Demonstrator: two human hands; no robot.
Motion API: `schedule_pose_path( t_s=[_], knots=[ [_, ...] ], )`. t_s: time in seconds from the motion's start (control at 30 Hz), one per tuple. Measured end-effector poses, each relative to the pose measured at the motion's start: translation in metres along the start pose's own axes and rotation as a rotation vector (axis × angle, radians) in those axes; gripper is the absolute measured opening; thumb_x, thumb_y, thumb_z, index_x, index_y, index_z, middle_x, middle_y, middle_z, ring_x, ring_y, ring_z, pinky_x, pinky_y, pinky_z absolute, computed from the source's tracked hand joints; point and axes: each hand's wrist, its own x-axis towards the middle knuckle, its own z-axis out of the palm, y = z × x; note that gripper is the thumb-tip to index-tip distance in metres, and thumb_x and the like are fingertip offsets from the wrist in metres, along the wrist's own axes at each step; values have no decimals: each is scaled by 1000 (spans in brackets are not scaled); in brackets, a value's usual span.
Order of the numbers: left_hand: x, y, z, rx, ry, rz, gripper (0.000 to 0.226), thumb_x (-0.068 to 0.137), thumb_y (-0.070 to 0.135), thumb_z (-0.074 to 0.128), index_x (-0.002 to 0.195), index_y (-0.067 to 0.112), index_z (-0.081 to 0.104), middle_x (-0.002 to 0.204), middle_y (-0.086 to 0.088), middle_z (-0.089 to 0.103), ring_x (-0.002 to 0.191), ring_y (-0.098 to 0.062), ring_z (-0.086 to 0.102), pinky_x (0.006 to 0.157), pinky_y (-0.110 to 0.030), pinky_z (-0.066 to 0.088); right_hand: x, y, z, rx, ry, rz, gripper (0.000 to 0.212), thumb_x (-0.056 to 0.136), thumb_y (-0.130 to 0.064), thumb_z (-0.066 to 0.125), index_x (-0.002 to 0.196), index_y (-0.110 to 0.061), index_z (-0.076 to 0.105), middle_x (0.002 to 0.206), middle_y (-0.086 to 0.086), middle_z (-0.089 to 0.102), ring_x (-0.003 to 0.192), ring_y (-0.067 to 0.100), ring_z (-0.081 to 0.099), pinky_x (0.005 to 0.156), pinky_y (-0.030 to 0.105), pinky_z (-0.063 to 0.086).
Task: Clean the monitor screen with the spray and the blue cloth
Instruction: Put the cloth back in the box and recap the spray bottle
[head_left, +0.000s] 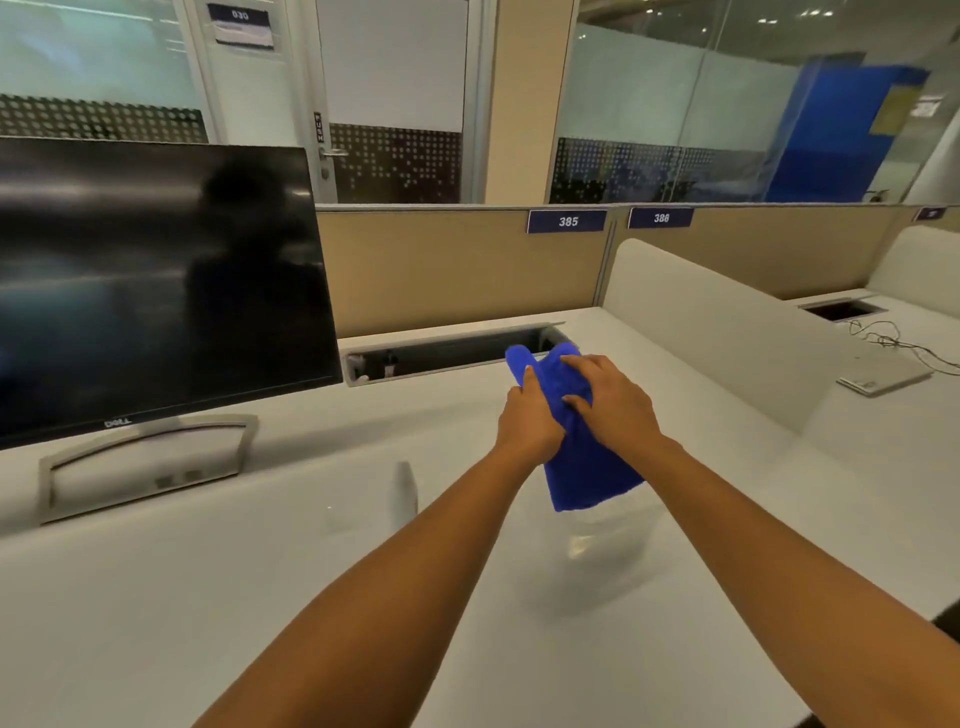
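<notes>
A large black monitor (156, 280) stands switched off on a silver stand at the left of the white desk (208, 597). Both my hands are stretched out over the desk to the right of it and hold the blue cloth (587, 467) between them. My left hand (527, 415) grips the cloth's upper left part. My right hand (613, 400) lies over its top, fingers pinching the fabric. The lower end of the cloth hangs free above the desk. Under it shows a faint clear shape (592, 543), perhaps the spray bottle; I cannot tell.
An open cable tray (441, 356) runs along the back of the desk below a beige partition (457, 270). A pale blurred upright object (406, 491) stands on the desk left of my arms. A low white divider (717, 332) borders the right side; beyond it lie a flat device and cables (883, 376).
</notes>
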Motion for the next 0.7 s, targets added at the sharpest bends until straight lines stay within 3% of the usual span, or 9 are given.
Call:
schedule_pose_path(
  t_s=[0.1, 0.17, 0.23, 0.33, 0.43, 0.5, 0.57, 0.63, 0.7],
  knots=[
    [17, -5, 33, 16, -28, -71, 54, 89, 6, 50, 137, 12, 24, 131, -15, 45, 97, -20, 54, 77, -23, 45, 2, 35, 17, 6, -82, 32, 41, 93, -20, 48, 133, -20, 39, 132, 4, 48, 107, 23, 55, 88, 31, 44],
    [24, -10, 48, 119, -28, -83, 64, 87, 3, 51, 140, 9, 16, 138, -20, 36, 114, -32, 49, 91, -33, 43, 2, 50, 30, 41, -124, 24, 40, 93, -18, 47, 132, -19, 39, 131, 4, 48, 106, 22, 55, 85, 25, 42],
    [29, -15, 59, 249, -81, -124, 70, 88, 7, 51, 143, 8, 8, 143, -20, 28, 120, -34, 46, 95, -37, 42, 2, 60, 41, 93, -176, 17, 40, 92, -17, 47, 132, -16, 39, 131, 5, 46, 104, 19, 53, 82, 20, 38],
    [32, -21, 71, 522, -131, -166, 73, 90, 19, 51, 145, 9, 4, 144, -17, 27, 114, -31, 51, 82, -34, 45, 3, 67, 53, 117, -273, 12, 39, 92, -14, 47, 130, -12, 39, 128, 7, 46, 96, 15, 50, 79, 20, 37],
    [36, -22, 74, 736, -171, -126, 54, 91, 18, 50, 138, 2, 27, 131, -16, 44, 109, -28, 54, 71, -31, 39, 9, 70, 56, 4, -405, -22, 32, 93, -12, 43, 123, -5, 45, 125, 11, 47, 103, 24, 51, 85, 28, 40],
    [40, -20, 72, 775, -218, -150, 31, 90, 13, 50, 118, 2, 50, 98, -10, 57, 100, -25, 58, 68, -28, 39, 12, 72, 53, -19, -506, -13, 26, 93, -15, 42, 116, -4, 49, 123, 13, 49, 104, 25, 51, 86, 29, 38],
    [42, -19, 71, 790, -252, -179, 21, 88, 13, 51, 107, 4, 58, 70, -4, 44, 78, -20, 55, 62, -26, 40, 13, 73, 50, -86, -585, -3, 30, 93, -18, 45, 120, -6, 48, 125, 12, 48, 107, 26, 50, 88, 29, 37],
    [43, -20, 73, 846, -260, -153, 20, 88, 16, 51, 103, 5, 59, 77, -4, 49, 61, -15, 43, 50, -24, 35, 10, 73, 48, -170, -637, 13, 36, 92, -19, 49, 125, -7, 46, 127, 12, 47, 110, 26, 50, 90, 29, 38],
    [41, -22, 77, 928, -277, -114, 21, 89, 17, 50, 105, 6, 58, 107, -9, 56, 67, -16, 44, 51, -21, 34, 6, 73, 51, -231, -573, 6, 36, 92, -16, 48, 126, -6, 45, 130, 13, 44, 111, 27, 49, 91, 31, 40]
  ],
)
